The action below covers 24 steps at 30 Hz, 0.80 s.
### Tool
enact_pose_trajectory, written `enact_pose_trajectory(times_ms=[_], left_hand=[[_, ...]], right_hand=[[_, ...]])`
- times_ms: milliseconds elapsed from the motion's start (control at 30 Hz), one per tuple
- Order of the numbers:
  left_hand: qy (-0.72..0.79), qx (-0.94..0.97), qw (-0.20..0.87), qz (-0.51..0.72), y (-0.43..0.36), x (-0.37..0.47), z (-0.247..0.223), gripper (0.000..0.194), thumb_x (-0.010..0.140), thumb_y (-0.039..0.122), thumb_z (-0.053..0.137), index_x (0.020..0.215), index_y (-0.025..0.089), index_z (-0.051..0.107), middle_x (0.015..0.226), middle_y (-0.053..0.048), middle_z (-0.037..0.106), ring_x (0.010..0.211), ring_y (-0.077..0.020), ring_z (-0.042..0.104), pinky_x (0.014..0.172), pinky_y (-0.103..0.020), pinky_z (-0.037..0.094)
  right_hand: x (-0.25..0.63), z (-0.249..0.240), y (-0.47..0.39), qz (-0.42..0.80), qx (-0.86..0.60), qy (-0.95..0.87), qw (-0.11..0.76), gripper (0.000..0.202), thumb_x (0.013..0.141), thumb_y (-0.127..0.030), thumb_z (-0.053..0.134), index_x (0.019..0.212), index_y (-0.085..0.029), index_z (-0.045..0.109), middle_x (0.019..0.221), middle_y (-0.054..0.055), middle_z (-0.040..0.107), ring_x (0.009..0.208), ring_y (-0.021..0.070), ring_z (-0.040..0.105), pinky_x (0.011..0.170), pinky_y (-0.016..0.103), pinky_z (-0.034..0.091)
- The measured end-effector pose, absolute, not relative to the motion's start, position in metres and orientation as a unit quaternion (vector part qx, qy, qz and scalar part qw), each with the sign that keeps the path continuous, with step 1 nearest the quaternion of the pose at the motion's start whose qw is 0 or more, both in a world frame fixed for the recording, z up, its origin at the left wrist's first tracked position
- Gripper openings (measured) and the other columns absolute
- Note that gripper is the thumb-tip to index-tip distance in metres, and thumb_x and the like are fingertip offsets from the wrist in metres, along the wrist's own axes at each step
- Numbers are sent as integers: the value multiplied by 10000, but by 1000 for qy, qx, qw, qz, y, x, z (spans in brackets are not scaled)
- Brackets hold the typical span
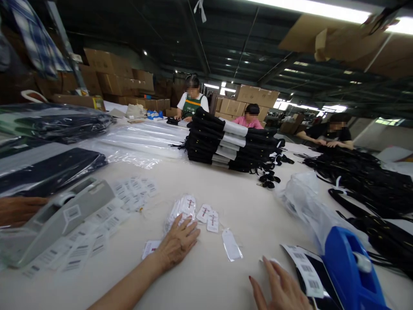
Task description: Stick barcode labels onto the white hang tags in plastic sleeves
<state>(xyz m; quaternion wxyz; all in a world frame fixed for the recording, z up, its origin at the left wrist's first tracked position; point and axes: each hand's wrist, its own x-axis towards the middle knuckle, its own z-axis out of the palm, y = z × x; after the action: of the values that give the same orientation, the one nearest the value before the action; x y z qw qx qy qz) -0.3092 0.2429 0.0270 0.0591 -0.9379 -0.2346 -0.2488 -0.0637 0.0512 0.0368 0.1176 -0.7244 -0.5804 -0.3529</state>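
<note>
My left hand [179, 243] lies spread on the table, its fingers at the near edge of a pile of white hang tags [182, 206] in clear plastic. Just beyond its fingertips are two loose tags with red print [208, 217]. A blank-looking white tag in a clear sleeve [231, 245] lies between my hands. At the lower right, my right hand [280, 286] has thumb and index finger apart. A small white piece shows by its index fingertip; I cannot tell what it is. Right of this hand stands a blue tape dispenser [351, 267], with a strip of barcode labels [305, 269] beside it.
A grey dispenser [71, 215] and barcode stickers [135, 191] are at left, near another person's hand [22, 211]. Folded black goods [206, 142] form a stack ahead. Clear plastic [306, 202] and a black heap [361, 176] lie right. Several people work beyond.
</note>
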Motion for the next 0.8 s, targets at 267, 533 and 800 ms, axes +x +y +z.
enact_pose_trajectory(times_ms=[267,533,800], left_hand=[[-230,-934,83,-262,188,-318,55,435,792,165,488,1225,195,467,1265,-98,510,1268,-295,315,1026,-542,210],[-266,-889,-76,-366,162,-298,61,247,777,90,421,942,162,589,1004,-83,647,1097,-247,517,943,-472,395],[-332,-765,-447,-324,169,-287,108,208,747,206,504,876,145,656,962,-75,666,952,-188,578,889,-325,418]], right_hand=[[-126,36,119,-198,-784,-584,75,199,737,-88,475,891,-78,601,710,127,645,655,245,610,605,354,481],[-112,42,119,-223,-727,-646,64,376,673,101,312,823,-81,604,588,105,636,533,214,613,500,290,475],[-103,87,62,-245,-420,-836,253,295,880,-95,328,1063,-90,559,880,67,716,881,147,650,792,255,491]])
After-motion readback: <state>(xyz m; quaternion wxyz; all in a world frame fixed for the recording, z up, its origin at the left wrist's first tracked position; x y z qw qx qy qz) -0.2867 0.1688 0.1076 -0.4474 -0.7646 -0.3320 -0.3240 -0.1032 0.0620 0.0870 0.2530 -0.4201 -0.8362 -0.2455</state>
